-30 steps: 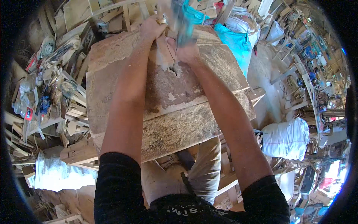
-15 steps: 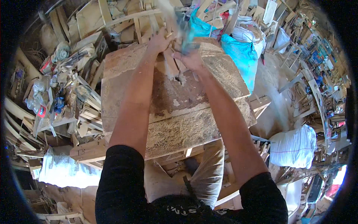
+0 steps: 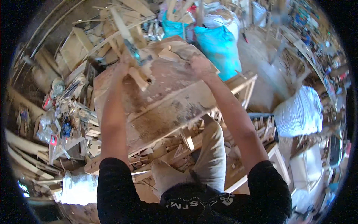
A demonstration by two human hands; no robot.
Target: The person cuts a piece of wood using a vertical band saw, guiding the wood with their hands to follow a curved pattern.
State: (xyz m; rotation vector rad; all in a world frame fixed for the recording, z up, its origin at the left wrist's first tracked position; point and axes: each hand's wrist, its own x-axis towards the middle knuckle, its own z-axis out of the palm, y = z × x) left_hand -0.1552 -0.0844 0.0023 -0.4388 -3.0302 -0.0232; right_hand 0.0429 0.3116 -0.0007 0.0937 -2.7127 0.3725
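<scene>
My left hand (image 3: 125, 66) is raised over the far left of a worn wooden slab (image 3: 164, 108) and grips a long-handled tool (image 3: 131, 47) with a bluish metal head, blurred by motion. A pale wooden piece (image 3: 140, 79) stands just under that hand on the slab. My right hand (image 3: 199, 65) is at the slab's far right edge with its fingers curled. Whether it holds anything is hidden. A small pale offcut (image 3: 168, 55) lies between the two hands.
Two turquoise sacks (image 3: 220, 46) stand beyond the slab and a white sack (image 3: 300, 112) at the right. Scrap wood and offcuts (image 3: 93, 41) pile up at the left and far side. A littered side bench (image 3: 63, 123) is at the left. My knee (image 3: 212, 156) is under the slab.
My hands, close together over the slab's far end before, have spread apart. The left one has swung left with the tool. The view has tilted and shifted right.
</scene>
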